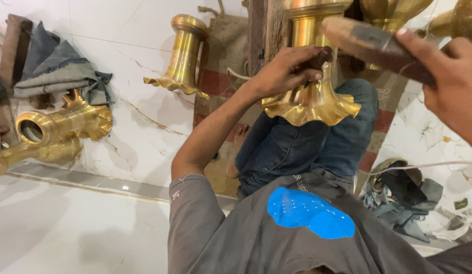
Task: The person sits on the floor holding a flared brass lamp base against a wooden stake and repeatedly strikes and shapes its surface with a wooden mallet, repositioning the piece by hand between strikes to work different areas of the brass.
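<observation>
Left hand [292,68]: closed round a small dark object, pressed on fluted brass stand [309,96], seemingly steadying it over the lap | right hand [449,81]: clamped on dark block [370,45] | 2 brass pieces [53,132] set aside on floor.

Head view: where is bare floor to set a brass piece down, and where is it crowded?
Free: white marble floor between the lying brass pieces at left and the burlap mat, around one brass stand. Crowded: over the knees, where left hand grips the fluted brass base and right hand holds a dark block.
</observation>
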